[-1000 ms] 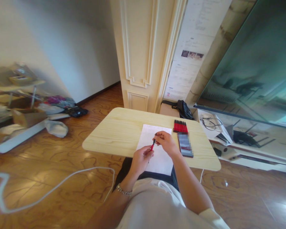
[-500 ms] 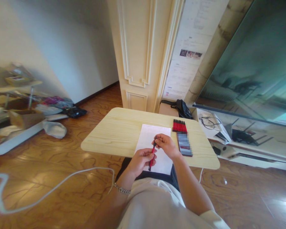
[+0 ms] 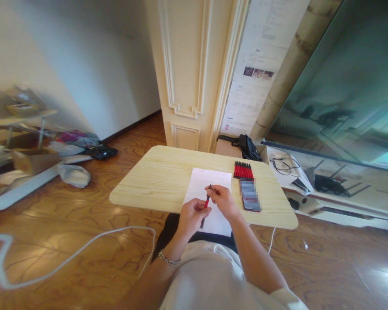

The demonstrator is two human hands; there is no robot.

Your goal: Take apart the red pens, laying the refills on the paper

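Note:
Above a white sheet of paper, a red and black pen is held at a slant between both hands. My left hand is closed around its red barrel, with the dark lower end sticking out below the fingers. At the upper end, my right hand pinches the black part between thumb and fingers. Whether that black part is separate from the barrel cannot be made out. To the right, several red and black pens lie side by side in a row, just above a phone.
The light wooden table stands in front of me, above my lap. A white cable runs over the floor at left. Boxes and bags are piled farther left. A black bag and a white box sit behind the table.
Both hands have shifted slightly to the left with the pen. My left fingers now cover more of the barrel, and the pen's lower end sits a little higher.

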